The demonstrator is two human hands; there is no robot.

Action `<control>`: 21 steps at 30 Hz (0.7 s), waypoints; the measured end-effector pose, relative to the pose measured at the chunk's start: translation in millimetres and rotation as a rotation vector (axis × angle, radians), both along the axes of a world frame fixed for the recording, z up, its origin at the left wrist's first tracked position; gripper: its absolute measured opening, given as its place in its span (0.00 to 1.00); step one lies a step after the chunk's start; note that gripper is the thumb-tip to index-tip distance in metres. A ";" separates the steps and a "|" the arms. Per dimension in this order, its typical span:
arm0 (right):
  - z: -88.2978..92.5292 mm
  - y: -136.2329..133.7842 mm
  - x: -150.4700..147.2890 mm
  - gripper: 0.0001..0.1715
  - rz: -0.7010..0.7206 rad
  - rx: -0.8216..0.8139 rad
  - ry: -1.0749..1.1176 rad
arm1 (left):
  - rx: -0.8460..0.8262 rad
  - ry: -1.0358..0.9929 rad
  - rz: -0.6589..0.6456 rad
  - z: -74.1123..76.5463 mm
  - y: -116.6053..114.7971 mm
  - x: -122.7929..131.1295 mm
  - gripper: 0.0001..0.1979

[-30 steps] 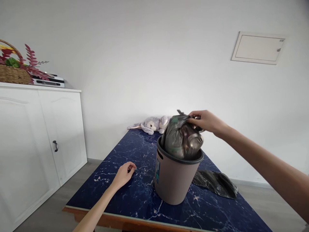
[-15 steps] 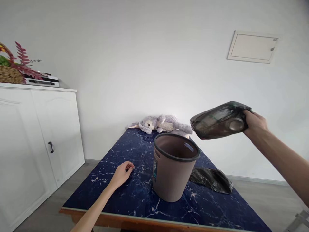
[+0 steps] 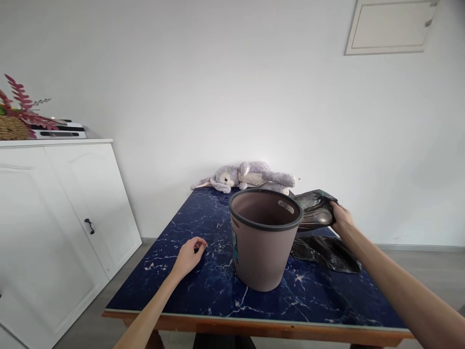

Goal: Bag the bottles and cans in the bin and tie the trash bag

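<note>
My right hand [image 3: 340, 216] grips the gathered end of a filled, see-through black garbage bag [image 3: 315, 209]. Inside it shows a round, pale base, perhaps of a bottle or can. The bag is just right of a brown-grey trash can [image 3: 262, 254], whose rim hides its left end. The can stands upright with a dark rim and handle slots; its bottom inside is hidden. A flat black plastic bag [image 3: 327, 253] lies on the table below the filled one. My left hand [image 3: 191, 254] rests on the table left of the can, fingers curled and closed, with nothing visible in them.
A grey plush rabbit [image 3: 250, 175] lies at the far end of the blue marbled table [image 3: 203, 291], by the wall. At the left is a white cabinet [image 3: 65, 232], carrying a wicker basket [image 3: 12, 127] and a white device [image 3: 60, 131].
My right hand has lowered the filled bag and brought it left, from the air down beside the can. My left hand stays resting on the table. The camera has tilted down.
</note>
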State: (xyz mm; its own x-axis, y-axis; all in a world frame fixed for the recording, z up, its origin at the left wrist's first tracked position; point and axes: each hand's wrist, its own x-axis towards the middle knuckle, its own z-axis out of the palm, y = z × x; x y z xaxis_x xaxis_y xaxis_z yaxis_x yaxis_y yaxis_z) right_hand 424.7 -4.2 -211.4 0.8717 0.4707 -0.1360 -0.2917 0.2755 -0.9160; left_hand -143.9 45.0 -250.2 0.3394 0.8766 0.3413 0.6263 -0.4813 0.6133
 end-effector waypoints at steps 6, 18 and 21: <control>-44.5 17.7 4.8 0.21 0.052 -0.021 0.077 | -0.002 0.035 0.007 -1.1 0.0 2.2 0.17; -67.1 25.5 28.4 0.22 0.114 -0.091 0.055 | -0.037 0.077 0.014 9.1 -4.8 7.9 0.18; -65.7 23.5 32.7 0.21 0.160 -0.112 0.010 | -0.056 0.089 -0.001 9.5 -3.0 7.7 0.19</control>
State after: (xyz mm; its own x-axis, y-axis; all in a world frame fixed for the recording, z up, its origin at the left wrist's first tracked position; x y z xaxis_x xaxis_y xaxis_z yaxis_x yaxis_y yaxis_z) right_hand 457.4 19.3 -277.2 0.7855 0.5843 -0.2040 -0.3330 0.1211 -0.9351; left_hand -136.2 41.9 -240.6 0.3668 0.8932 0.2602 0.6789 -0.4482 0.5815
